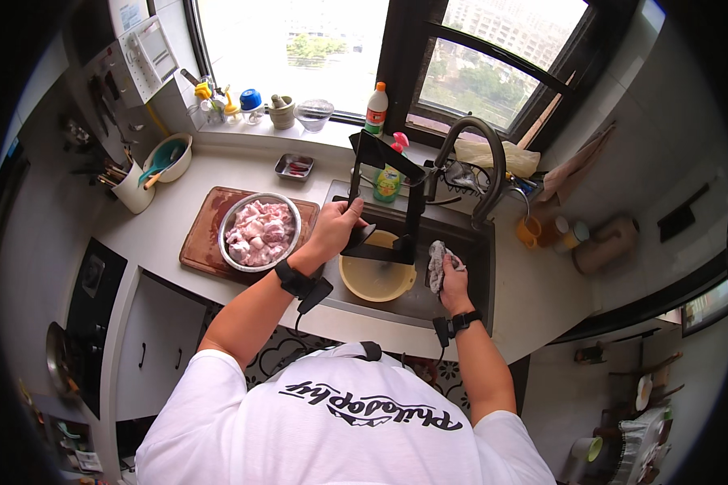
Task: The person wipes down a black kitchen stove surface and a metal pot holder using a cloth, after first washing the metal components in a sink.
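My left hand (338, 229) grips a black rack (412, 221) with an open rectangular frame, tilted above the sink (480, 267). In my right hand (455, 286) is a bunched grey rag (437, 265), held over the sink's right part, apart from the rack. Below the rack, a round yellow basin (370, 280) with liquid in it sits in the sink, its far side partly hidden. To the left of my left hand, a metal bowl (221, 233) of raw meat pieces (261, 233) rests on a brown wooden cutting board (200, 242).
A curved dark faucet (498, 163) rises behind the sink. Near it stand a green dish-soap bottle (388, 182) and an orange-capped bottle (377, 110). A small metal tray (294, 167) lies behind the board. Mugs (528, 231) and a paper roll (610, 245) line the right wall.
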`<state>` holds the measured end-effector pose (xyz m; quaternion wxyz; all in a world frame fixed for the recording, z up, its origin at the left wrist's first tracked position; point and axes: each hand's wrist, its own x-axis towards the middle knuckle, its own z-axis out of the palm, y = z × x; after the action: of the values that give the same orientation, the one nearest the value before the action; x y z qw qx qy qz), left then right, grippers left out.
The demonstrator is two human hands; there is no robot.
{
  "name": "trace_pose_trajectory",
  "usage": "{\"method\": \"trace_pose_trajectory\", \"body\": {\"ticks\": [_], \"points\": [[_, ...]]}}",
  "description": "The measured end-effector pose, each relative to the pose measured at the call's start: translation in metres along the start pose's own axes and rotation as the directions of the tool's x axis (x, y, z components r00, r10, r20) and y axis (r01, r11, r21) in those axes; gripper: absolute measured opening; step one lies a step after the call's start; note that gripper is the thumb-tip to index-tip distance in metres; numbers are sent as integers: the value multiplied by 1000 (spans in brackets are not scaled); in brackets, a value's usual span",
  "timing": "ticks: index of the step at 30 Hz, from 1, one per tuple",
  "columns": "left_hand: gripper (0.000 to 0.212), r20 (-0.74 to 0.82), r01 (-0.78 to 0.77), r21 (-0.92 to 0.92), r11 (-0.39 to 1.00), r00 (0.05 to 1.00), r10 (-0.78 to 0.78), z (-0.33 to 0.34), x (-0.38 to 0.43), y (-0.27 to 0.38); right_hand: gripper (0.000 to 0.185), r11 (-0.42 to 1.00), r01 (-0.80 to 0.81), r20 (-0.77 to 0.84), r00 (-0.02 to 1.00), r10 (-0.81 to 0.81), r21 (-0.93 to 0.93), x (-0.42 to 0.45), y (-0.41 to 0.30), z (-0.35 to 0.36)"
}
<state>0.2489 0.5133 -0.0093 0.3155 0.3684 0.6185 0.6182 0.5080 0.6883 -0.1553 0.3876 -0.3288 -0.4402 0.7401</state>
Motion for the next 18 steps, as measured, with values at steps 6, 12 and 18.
{"method": "trace_pose_trajectory", "body": {"ticks": [6, 12, 18], "points": [[48, 183, 81, -220, 972, 982, -41, -11, -2, -11, 20, 983, -184, 367, 913, 176, -13, 7, -39, 59], [48, 189, 84, -218, 972, 981, -43, -38, 11, -67, 13, 988, -125, 356, 923, 147, -86, 5, -48, 68], [49, -62, 119, 512, 851, 993, -101, -42, 7, -111, 8, 946, 143, 249, 966, -69, -292, 1, -26, 87]]}}
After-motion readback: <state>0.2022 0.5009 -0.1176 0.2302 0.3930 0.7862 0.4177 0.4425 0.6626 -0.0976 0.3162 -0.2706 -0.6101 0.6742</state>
